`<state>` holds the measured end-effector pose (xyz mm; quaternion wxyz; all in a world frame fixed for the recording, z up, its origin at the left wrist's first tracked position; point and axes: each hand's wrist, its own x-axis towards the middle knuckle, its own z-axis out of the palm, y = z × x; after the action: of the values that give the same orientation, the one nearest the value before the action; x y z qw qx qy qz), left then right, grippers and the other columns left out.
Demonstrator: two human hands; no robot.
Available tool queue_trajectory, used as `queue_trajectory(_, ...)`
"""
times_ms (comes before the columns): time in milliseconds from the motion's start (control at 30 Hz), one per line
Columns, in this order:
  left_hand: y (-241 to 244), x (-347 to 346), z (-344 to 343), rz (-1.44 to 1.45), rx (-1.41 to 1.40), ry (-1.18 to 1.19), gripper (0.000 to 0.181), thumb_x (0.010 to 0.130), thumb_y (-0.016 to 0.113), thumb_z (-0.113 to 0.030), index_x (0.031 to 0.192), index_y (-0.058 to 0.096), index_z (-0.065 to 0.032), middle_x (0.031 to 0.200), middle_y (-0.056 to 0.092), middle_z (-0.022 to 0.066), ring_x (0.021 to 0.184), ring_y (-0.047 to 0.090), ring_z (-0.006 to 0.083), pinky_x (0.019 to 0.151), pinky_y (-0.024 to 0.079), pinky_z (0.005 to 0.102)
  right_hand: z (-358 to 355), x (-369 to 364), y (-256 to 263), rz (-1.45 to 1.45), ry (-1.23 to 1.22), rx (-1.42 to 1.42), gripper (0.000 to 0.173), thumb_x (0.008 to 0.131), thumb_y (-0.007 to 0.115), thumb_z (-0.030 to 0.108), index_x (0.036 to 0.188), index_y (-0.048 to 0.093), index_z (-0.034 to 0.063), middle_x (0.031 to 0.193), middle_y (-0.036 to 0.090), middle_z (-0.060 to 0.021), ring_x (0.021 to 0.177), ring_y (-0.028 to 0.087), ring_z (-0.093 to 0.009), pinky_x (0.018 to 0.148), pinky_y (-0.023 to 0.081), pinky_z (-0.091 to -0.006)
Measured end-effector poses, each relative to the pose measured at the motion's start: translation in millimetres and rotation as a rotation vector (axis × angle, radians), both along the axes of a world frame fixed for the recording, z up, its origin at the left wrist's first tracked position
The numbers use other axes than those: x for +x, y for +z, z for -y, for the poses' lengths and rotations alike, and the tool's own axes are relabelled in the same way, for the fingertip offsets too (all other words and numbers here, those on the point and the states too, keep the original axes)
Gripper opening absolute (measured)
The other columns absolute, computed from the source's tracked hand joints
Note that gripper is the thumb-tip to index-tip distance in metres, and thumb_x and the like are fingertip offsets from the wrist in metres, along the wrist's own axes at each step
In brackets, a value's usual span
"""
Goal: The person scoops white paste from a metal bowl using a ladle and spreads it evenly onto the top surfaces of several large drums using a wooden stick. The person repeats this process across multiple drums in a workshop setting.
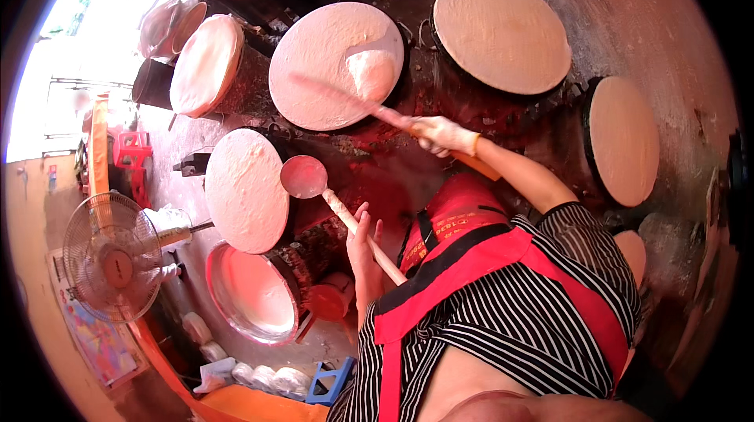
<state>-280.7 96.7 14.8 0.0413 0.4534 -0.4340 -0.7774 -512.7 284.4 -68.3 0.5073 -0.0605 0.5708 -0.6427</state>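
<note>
My right hand (443, 134), in a pale glove, grips a long paddle (393, 116), blurred at its far end, over a large round vessel with a pale surface (312, 56). A whitish mound (372, 71) shows at that surface's right side. My left hand (364, 245), bare, has some fingers extended, and the pale handle of a ladle (304, 177) lies across it between thumb and fingers. The round bowl of the ladle is beside another pale-topped round vessel (247, 191). Below that vessel stands a wide basin (253, 295) holding a white substance.
More pale-topped round vessels stand at the upper right (502, 34), right (624, 142) and upper left (206, 65). A standing fan (113, 257) is at the left, with red stools (132, 149) behind. A red stool (331, 299) and a blue stool (331, 383) are lower down.
</note>
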Motion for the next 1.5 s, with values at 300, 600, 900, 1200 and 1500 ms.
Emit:
queue_trajectory(300,14.4,-28.5,-29.1,-0.044,0.061,-0.101,0.031,0.096,0.061,-0.021,0.12,0.056,-0.0037,0.076,0.055,-0.0016,0.048,0.038,0.0014,0.039,0.028,0.0161,27.3,-116.2,18.4,-0.176,-0.22,0.132,0.049,0.099,0.048,0.042,0.144,0.042,0.0239,0.063,0.04,0.0056,0.042,0.031,-0.004,0.037,0.026,-0.0216)
queue_trajectory(600,11.9,-33.5,-2.2,-0.169,0.142,-0.083,0.029,0.1,0.051,-0.03,0.119,0.05,-0.0071,0.069,0.05,0.0001,0.045,0.039,0.0054,0.038,0.029,0.0192,17.9,-52.3,13.9,-0.156,-0.733,-0.073,0.039,0.099,0.054,0.027,0.137,0.053,0.0185,0.055,0.035,0.0116,0.038,0.025,-0.003,0.034,0.023,-0.0214)
queue_trajectory(900,12.1,-48.9,17.6,-0.144,0.252,-0.188,0.018,0.098,0.055,-0.017,0.111,0.053,-0.0041,0.085,0.052,-0.0003,0.062,0.042,0.0051,0.047,0.036,0.0189,20.9,-81.9,1.6,-0.368,-0.519,0.07,0.032,0.096,0.057,0.021,0.126,0.061,0.0101,0.077,0.049,0.0039,0.058,0.037,-0.006,0.052,0.029,-0.0229)
queue_trajectory(1200,-23.5,-138.7,71.3,-0.112,-0.021,-0.276,0.014,0.098,0.053,-0.018,0.098,0.052,-0.0043,0.075,0.046,-0.0021,0.058,0.042,0.0062,0.046,0.037,0.0201,-25.1,-14.2,-15.7,-0.352,-0.498,0.031,0.037,0.095,0.059,0.017,0.129,0.058,0.0025,0.09,0.063,0.0023,0.06,0.046,-0.001,0.053,0.04,-0.0166)
queue_trajectory(1500,-52.4,-216.6,63.5,-0.127,0.699,-0.024,0.009,0.094,0.046,-0.002,0.086,0.043,-0.0015,0.068,0.042,0.0019,0.051,0.039,0.0085,0.041,0.036,0.0209,33.4,31.5,-3.2,0.232,-0.373,-0.107,0.035,0.096,0.06,0.029,0.13,0.058,0.0228,0.055,0.041,0.0061,0.037,0.029,-0.006,0.033,0.022,-0.0245)
